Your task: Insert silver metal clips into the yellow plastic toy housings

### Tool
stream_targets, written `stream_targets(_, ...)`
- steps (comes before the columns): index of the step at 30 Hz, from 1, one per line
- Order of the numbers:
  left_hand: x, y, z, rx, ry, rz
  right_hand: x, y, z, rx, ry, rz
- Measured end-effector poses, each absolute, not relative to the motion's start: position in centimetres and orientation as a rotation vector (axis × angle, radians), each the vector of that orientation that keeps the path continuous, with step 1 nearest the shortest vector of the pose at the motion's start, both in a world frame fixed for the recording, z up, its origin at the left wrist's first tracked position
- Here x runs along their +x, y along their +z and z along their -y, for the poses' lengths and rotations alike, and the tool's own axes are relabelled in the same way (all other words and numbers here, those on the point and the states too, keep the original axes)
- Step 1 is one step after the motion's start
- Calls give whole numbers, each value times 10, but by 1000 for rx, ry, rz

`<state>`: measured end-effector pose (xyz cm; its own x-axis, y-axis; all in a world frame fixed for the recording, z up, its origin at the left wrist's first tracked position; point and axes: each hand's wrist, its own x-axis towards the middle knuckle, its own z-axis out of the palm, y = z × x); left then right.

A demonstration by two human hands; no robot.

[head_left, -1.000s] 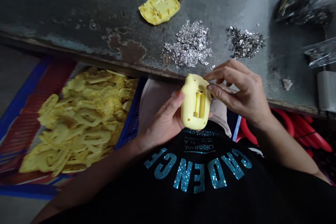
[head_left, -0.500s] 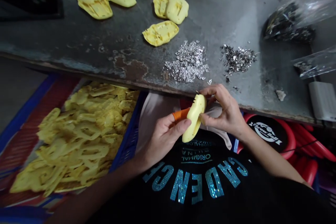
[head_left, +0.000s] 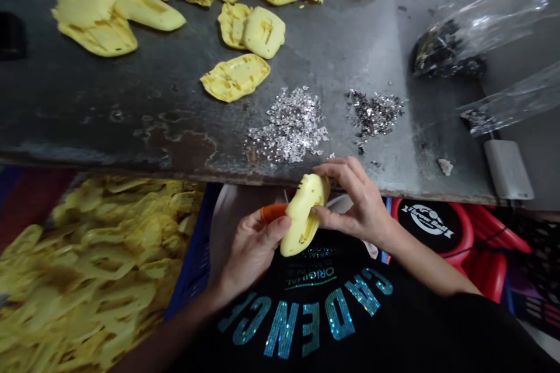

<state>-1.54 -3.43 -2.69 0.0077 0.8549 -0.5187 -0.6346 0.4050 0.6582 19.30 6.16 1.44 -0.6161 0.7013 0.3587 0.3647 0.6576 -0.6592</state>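
Observation:
Both my hands hold one pale yellow plastic shell (head_left: pixel 304 214) just below the front edge of the grey metal table (head_left: pixel 131 122). My left hand (head_left: pixel 251 247) cups it from below with the thumb on its side, and an orange handle (head_left: pixel 275 211) shows between the fingers. My right hand (head_left: pixel 356 201) pinches the shell's upper right edge with closed fingers. On the table close above lie a heap of small shiny metal pieces (head_left: pixel 289 126) and a darker heap (head_left: pixel 375 111).
Several yellow shells (head_left: pixel 236 77) lie across the back of the table. A blue crate (head_left: pixel 192 268) at lower left is full of yellow plastic parts (head_left: pixel 87 262). Clear bags of dark parts (head_left: pixel 450 49) and a white block (head_left: pixel 507 170) sit at right; red objects (head_left: pixel 472 245) are under the table.
The shell has turned from facing me to edge-on, and both hands have shifted slightly left and down in view. The view has tilted up, showing more of the table.

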Motion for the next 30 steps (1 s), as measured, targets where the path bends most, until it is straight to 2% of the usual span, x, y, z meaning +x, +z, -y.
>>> stream_targets(4,-27,-23,26,286,1078,-764,215,16,-84,-831,727,2322)
stream_targets(9,-37,-11,23,313,1074,-779,255,11,-127,-1362,100,2308)
stream_targets(13,-31,-8,20,277,1114,-845,253,5,-142,-1447,-42,2428)
stream_targets(19,-23,-4,20,277,1144,-868,237,2,-143,-1440,-8,2484)
stream_targets(26,-28,-9,25,299,1150,-844,248,7,-125,-1199,199,2669)
stream_targets(30,-29,-10,26,277,1140,-878,258,18,-132,-1238,249,2545)
